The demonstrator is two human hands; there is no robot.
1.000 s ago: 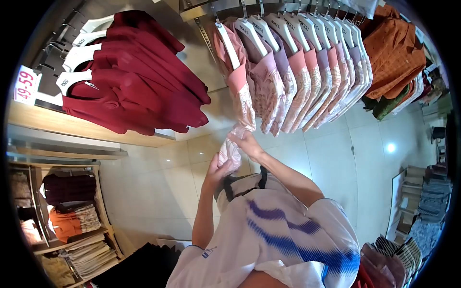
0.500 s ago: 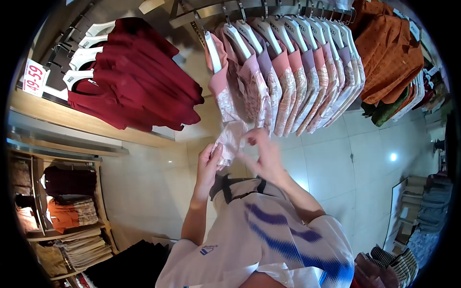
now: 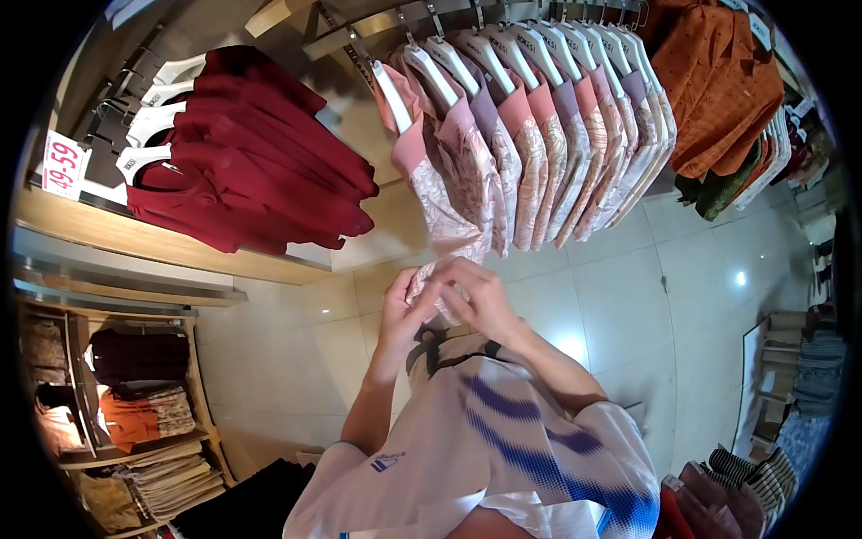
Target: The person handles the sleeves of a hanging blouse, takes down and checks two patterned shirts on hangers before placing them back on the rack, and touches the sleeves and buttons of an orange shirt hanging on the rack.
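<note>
Price sign (image 3: 65, 164): placed well left of the metal rail (image 3: 332, 42); "49-59" is printed in red on white. Dark red garments (image 3: 256, 180): hung left of the rail; small dark lettering is borne by their hangers. Left hand (image 3: 401, 310): held below the rail, clasped on the lower end of the patterned garment (image 3: 440, 202). Said garment: hung from the rail's left end. Right hand (image 3: 485, 298): held below the rail, fingers bent against the same fabric; whether it is pinched cannot be told. White hangers (image 3: 489, 58): suspended along the rail; "BOKESI" is marked on several. Orange garment (image 3: 718, 90): hung right of the rail.
</note>
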